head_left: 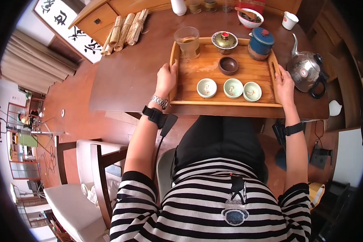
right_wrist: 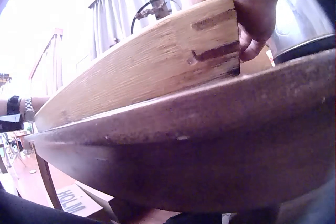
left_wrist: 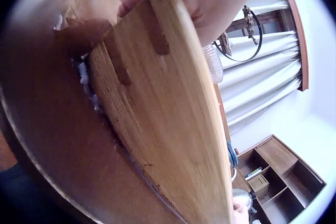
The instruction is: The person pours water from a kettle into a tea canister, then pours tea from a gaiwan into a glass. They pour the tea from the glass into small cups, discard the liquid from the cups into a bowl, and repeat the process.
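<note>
A wooden tray [head_left: 205,72] lies at the table's front edge. My left hand [head_left: 166,80] grips its left end wall, and my right hand [head_left: 285,85] holds the right end by the handle slot. Three pale green cups [head_left: 207,88] stand along the tray's front, with a small brown bowl [head_left: 228,65] behind them. At the tray's back are a glass pitcher [head_left: 187,42], a lidded gaiwan [head_left: 224,42] and a blue-topped canister [head_left: 261,43]. In the left wrist view the left hand [left_wrist: 220,8] is over the tray's corner; the right hand [right_wrist: 247,3] is beside the other corner.
A steel kettle [head_left: 306,68] stands close to the tray's right side. Bamboo rolls [head_left: 125,32] lie at the back left of the table [head_left: 121,80]. Behind the tray are a white bowl of dark leaves [head_left: 250,19] and a white cup [head_left: 289,20].
</note>
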### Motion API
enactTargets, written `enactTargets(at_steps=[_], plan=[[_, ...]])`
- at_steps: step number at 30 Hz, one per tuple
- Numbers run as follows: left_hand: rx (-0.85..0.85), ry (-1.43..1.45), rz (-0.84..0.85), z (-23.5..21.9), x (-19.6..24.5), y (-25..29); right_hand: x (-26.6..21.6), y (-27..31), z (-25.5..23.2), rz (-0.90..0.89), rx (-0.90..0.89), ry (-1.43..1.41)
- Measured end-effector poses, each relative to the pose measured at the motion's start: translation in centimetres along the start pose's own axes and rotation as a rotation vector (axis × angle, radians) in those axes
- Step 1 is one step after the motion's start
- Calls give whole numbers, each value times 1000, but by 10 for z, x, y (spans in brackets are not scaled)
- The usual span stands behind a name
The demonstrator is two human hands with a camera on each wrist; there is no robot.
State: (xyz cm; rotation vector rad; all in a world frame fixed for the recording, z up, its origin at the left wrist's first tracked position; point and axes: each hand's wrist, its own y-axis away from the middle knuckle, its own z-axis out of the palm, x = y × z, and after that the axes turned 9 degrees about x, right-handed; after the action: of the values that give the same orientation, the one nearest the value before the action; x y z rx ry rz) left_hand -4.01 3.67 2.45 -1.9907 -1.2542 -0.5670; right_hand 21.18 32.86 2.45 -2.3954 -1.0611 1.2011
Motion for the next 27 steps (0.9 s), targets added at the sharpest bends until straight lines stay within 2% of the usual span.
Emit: enactTargets(at_steps=[13, 15, 16, 18, 20, 24, 27], plan=[[8, -69, 56, -2, -1, -2, -5, 0, -3, 24, -4, -10], [-98, -112, 141, -6, -6, -5, -6, 0, -4, 54, -23, -10], [-95, -115, 132, -12, -7, -8, -6, 0, -4, 49, -31, -13], [-351, -160, 189, -30, -2, -16, -4, 0, -2, 53, -13, -25], [-379, -226, 210, -42, 0, -17, -1, 1, 2, 5, 10, -44], [-426, -227, 180, -63, 11, -15, -5, -1, -2, 67, -42, 24], [-458, -250, 137, -74, 14, -11, 1, -1, 0, -14, -3, 40]])
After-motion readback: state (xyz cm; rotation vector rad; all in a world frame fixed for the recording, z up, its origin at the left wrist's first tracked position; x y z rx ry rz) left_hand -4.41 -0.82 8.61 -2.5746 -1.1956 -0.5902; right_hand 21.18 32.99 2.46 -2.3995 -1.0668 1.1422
